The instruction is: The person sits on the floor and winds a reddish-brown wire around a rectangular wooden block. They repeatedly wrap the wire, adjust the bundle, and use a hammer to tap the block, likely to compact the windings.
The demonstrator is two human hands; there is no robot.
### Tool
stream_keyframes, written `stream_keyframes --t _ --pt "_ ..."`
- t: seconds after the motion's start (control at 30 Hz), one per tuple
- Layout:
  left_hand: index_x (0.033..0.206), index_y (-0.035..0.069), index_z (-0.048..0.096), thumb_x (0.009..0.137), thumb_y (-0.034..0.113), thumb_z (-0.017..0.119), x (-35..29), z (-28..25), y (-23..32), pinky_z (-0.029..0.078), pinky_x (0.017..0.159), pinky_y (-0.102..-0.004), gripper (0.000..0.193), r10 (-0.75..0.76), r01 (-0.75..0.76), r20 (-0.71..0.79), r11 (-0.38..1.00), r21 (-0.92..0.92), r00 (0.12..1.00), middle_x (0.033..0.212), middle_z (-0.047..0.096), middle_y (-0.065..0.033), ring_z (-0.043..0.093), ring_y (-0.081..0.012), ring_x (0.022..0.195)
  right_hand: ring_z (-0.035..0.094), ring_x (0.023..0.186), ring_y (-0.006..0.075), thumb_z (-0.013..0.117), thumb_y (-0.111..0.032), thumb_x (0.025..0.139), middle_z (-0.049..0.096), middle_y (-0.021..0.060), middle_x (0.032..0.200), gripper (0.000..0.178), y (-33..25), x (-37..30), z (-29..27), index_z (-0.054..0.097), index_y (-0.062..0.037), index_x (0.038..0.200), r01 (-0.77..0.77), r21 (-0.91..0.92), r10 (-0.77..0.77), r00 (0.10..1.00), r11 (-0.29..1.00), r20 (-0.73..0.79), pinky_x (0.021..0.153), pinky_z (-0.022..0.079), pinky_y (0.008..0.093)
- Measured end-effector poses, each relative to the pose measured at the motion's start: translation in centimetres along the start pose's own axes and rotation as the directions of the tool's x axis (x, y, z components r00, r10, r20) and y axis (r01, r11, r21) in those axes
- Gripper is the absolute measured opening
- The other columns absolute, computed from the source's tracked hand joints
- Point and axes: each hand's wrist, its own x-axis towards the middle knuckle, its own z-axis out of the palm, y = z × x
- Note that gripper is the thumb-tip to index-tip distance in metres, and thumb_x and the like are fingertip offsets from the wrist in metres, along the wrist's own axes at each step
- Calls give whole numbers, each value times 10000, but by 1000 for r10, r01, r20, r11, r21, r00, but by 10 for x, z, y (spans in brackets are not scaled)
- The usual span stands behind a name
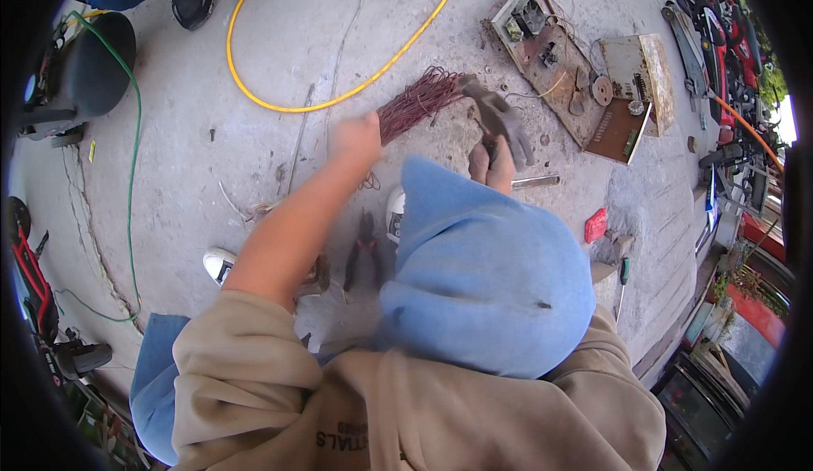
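Observation:
My left hand (356, 139), smeared by motion, is closed round the near end of a bundle of thin dark red wires (423, 102). The bundle slants up and to the right, just above the concrete floor, and its far end is tangled. At that far end is the grey head of what looks like a hammer (500, 119), also blurred. My right hand (493, 164) is closed on its handle, partly hidden behind my blue-clad knee. A pair of pliers (364, 251) with dark red handles lies between my feet.
An opened rusty metal case (550, 64) with loose parts lies ahead right. A yellow hose (233, 56) loops ahead, and a green cable (134, 149) runs at left. A red object (595, 226) and a screwdriver (624, 274) lie right. Motorbikes (720, 22) stand far right.

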Motion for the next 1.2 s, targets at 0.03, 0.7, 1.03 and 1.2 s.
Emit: stream_keyframes --t 0.03,0.7,1.03,1.2 --pt "1102 38 516 734 471 789 1 2 -3 554 761 -370 630 -26 26 1 1000 3 1000 924 696 -125 697 -273 876 583 615 384 599 -249 963 584 227 669 296 15 -6 20 513 34 988 24 -92 -21 999 995 31 614 482 437" --pt "1103 20 520 741 498 773 -4 -5 -3 550 762 -366 651 -38 37 41 999 16 998 937 704 -132 699 -275 881 625 728 457 557 -319 983 630 283 769 363 -62 69 -17 535 38 918 -148 -171 205 895 974 396 666 482 499" --pt "1118 35 518 736 522 769 -3 6 2 543 787 -360 669 -50 50 49 999 5 998 960 700 -132 696 -274 893 632 811 484 569 -312 975 637 309 825 354 -33 39 6 532 38 943 -131 -360 299 834 924 463 707 483 517" --pt "1128 28 511 725 514 785 -3 7 -3 543 796 -359 688 -65 65 17 998 -4 998 971 698 -142 691 -292 896 644 790 447 597 -299 966 636 257 778 328 -49 12 -6 543 24 951 -199 -127 230 924 972 306 682 482 465"
